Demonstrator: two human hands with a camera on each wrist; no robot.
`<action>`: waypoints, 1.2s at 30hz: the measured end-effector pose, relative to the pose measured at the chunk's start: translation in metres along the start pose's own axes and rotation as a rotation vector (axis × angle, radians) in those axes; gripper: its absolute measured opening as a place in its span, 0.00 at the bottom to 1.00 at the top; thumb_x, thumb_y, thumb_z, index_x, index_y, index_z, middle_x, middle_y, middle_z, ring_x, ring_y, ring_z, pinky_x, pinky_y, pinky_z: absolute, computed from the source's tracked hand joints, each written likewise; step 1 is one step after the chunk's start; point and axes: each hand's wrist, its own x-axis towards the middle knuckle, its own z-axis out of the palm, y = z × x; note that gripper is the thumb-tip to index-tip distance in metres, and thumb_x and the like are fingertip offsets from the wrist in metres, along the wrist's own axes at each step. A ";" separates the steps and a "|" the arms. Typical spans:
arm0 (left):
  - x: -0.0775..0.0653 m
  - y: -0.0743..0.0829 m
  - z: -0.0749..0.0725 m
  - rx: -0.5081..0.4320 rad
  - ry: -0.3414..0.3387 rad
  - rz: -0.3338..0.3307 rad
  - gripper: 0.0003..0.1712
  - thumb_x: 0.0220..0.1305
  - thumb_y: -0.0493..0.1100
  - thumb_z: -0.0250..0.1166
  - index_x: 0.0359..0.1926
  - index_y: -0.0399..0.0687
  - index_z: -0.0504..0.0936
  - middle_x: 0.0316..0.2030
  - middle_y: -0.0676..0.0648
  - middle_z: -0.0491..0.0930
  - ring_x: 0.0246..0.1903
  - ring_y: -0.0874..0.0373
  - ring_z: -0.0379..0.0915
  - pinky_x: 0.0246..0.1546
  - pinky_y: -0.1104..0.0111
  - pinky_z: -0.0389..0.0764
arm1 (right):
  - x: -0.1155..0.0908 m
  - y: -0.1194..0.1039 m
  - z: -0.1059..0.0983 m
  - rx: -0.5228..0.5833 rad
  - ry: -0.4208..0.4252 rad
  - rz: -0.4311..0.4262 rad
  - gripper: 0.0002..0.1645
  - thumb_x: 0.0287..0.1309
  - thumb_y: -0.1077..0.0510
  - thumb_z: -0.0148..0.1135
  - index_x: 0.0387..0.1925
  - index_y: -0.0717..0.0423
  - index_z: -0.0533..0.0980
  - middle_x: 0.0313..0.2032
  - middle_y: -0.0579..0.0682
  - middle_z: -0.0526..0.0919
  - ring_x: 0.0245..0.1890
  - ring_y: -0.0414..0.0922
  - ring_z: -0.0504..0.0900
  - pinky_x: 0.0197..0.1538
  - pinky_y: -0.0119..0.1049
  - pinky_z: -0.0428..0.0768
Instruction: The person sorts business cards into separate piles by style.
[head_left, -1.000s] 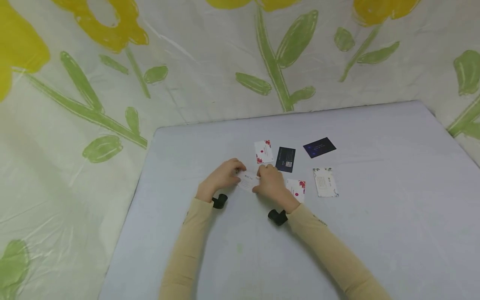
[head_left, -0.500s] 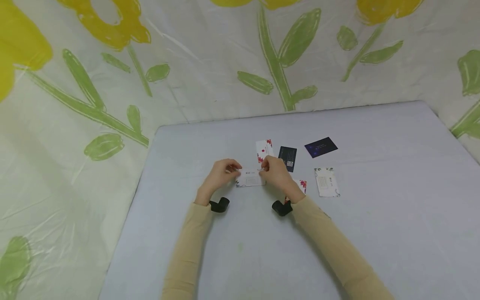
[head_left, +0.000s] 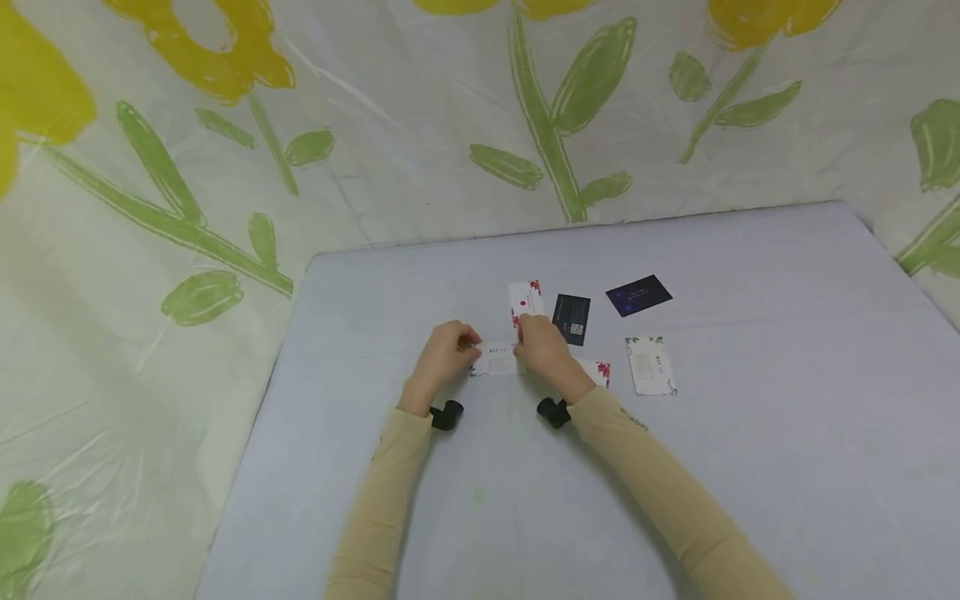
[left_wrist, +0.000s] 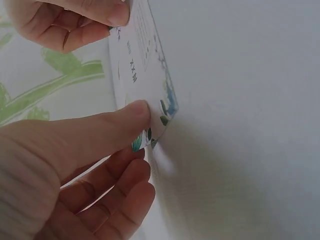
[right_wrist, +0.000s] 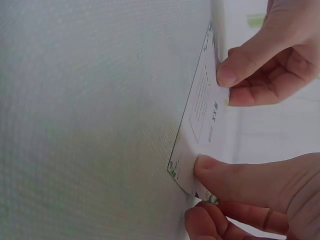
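White-faced, the leafy card is pinched by my left hand at its nine o'clock end and my right hand at three. From it, a red-flowered card lies on the tabletop at one o'clock, a black card at two.

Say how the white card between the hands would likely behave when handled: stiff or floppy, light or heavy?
The white card seems fairly stiff, its long edge straight between the left hand and right hand. It is probably light, being so thin, and unlikely to roll, being flat.
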 end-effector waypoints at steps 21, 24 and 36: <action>-0.005 0.030 0.004 0.193 0.031 0.073 0.10 0.57 0.38 0.59 0.40 0.40 0.80 0.33 0.46 0.74 0.34 0.56 0.69 0.33 0.66 0.72 | -0.035 0.022 -0.040 0.077 0.085 -0.074 0.10 0.56 0.58 0.55 0.34 0.61 0.78 0.29 0.51 0.77 0.28 0.45 0.72 0.31 0.36 0.71; 0.000 0.050 0.008 0.156 0.053 0.189 0.10 0.59 0.38 0.58 0.41 0.40 0.79 0.34 0.47 0.74 0.34 0.57 0.69 0.34 0.68 0.72 | -0.053 0.041 -0.068 0.091 0.148 -0.052 0.11 0.55 0.58 0.56 0.36 0.63 0.76 0.30 0.54 0.77 0.30 0.47 0.72 0.34 0.38 0.72; 0.053 0.138 0.063 0.102 -0.295 0.529 0.15 0.66 0.37 0.47 0.50 0.43 0.74 0.46 0.49 0.74 0.47 0.62 0.67 0.49 0.78 0.63 | -0.112 0.094 -0.104 -0.012 0.139 0.178 0.21 0.51 0.53 0.59 0.35 0.71 0.71 0.28 0.60 0.75 0.25 0.51 0.73 0.25 0.41 0.71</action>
